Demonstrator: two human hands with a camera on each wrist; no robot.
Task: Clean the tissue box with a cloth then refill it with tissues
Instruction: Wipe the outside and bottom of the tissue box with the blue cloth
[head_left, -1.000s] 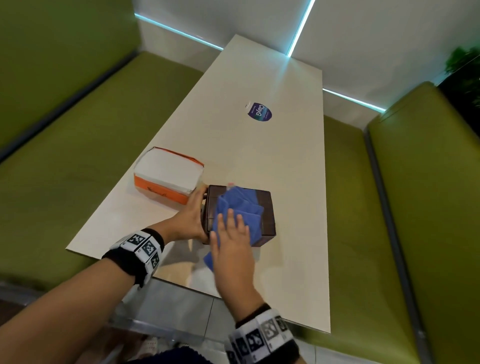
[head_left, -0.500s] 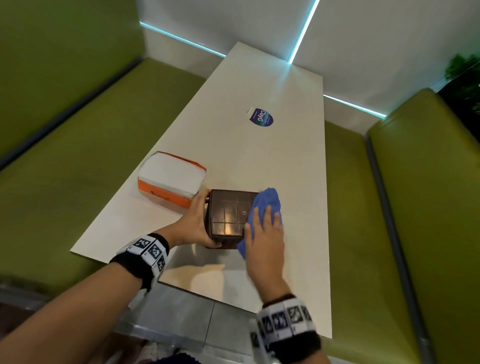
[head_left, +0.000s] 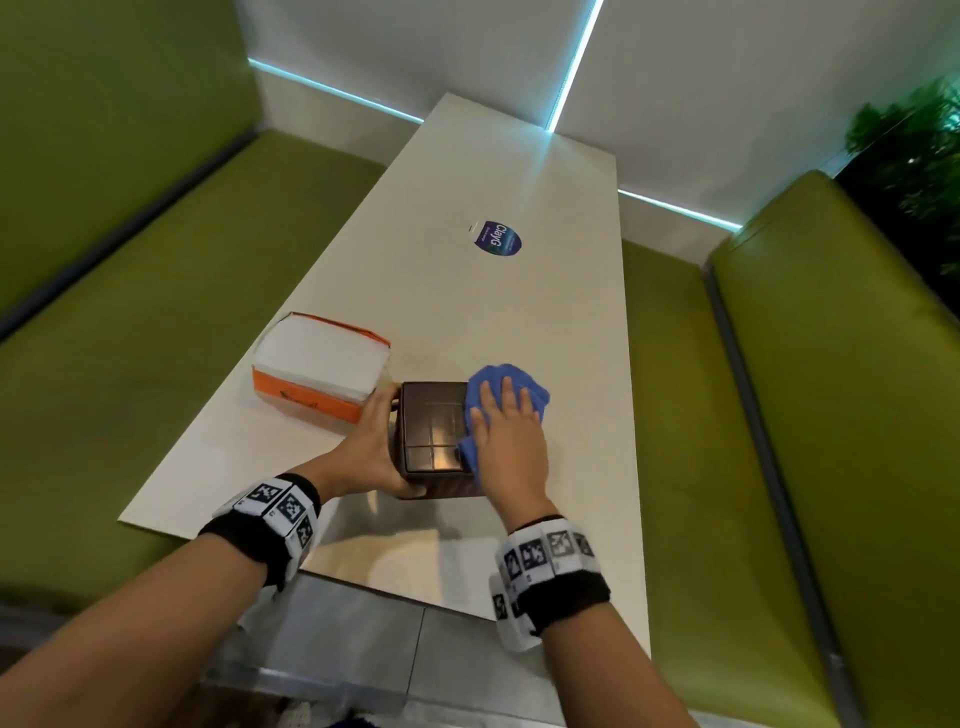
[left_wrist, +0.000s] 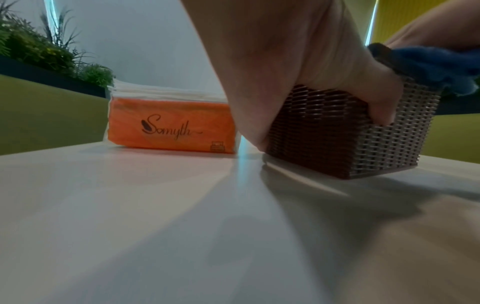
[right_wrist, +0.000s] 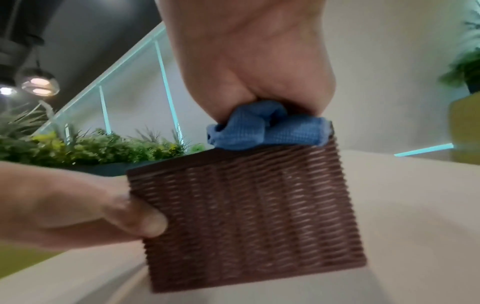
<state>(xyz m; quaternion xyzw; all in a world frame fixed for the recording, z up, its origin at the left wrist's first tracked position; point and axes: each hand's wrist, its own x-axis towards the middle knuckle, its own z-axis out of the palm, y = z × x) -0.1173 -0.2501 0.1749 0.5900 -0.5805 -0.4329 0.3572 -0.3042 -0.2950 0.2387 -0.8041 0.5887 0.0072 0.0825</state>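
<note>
A brown woven tissue box (head_left: 431, 436) stands near the table's front edge, its smooth top facing up. My left hand (head_left: 374, 447) grips its left side, with the thumb wrapped onto the near wall (right_wrist: 135, 222). My right hand (head_left: 509, 436) lies flat, fingers straight, pressing a blue cloth (head_left: 493, 379) onto the right part of the box top. Seen in the right wrist view, the cloth (right_wrist: 265, 131) is bunched under the palm on the box (right_wrist: 246, 216). An orange pack of white tissues (head_left: 322, 358) lies just left of the box, also in the left wrist view (left_wrist: 171, 125).
The long white table (head_left: 493, 312) runs away from me, with a round blue sticker (head_left: 497, 239) farther along it. Green padded benches (head_left: 130, 364) flank both sides. Plants (head_left: 914, 156) stand at the back right.
My right hand has slid the blue cloth from the middle of the box top to its right and far edge, uncovering most of the top. My left hand has kept its grip.
</note>
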